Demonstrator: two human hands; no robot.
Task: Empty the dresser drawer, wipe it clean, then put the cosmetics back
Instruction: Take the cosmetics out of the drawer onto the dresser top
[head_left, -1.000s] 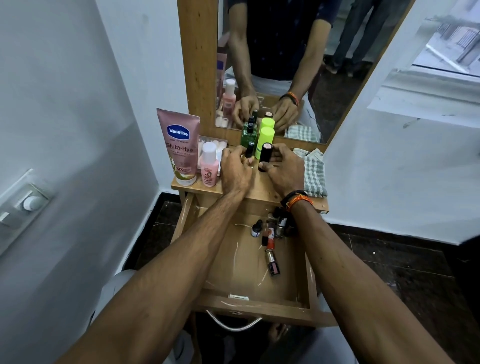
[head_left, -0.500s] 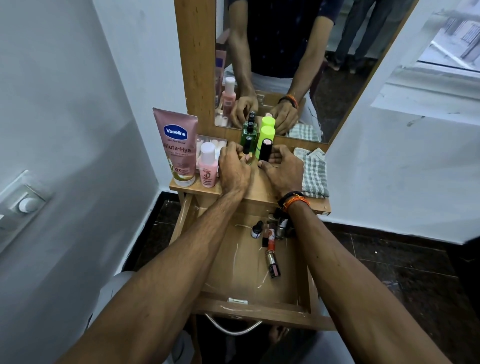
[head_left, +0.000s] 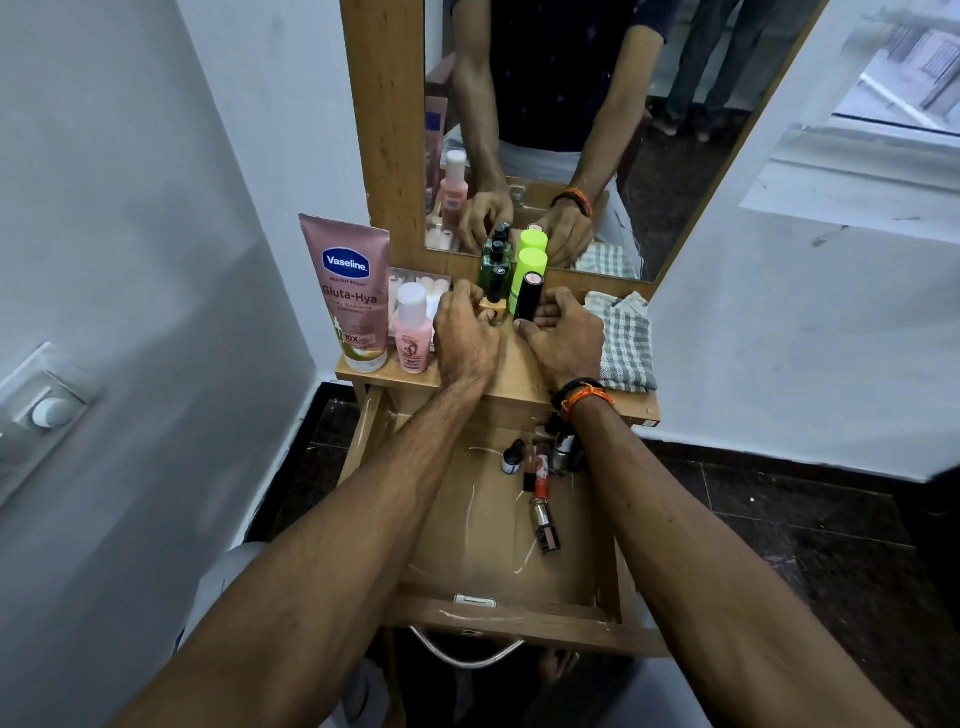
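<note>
Several small cosmetics are left in the open drawer, gathered near its back right corner under the right forearm, so I judge that the emptying step is in hand and not finished. Both hands are up on the counter. The left hand has its fingers curled around a small nail polish bottle with a yellowish base, which stands on the counter; the grip looks closed on it. The right hand is curled beside a black tube that stands upright; the thumb lies near its base, but I cannot tell if the fingers really hold it or only steady it. Behind them stand a green bottle and a bright green tube, and further left a pink bottle and a Vaseline tube. A checked cloth lies at the right, ready for wiping. The next move, I think, calls for letting go without tipping the tall narrow items, then reaching down for the rest. The right wrist hides part of the drawer's heap, and the items there are too small to name.
</note>
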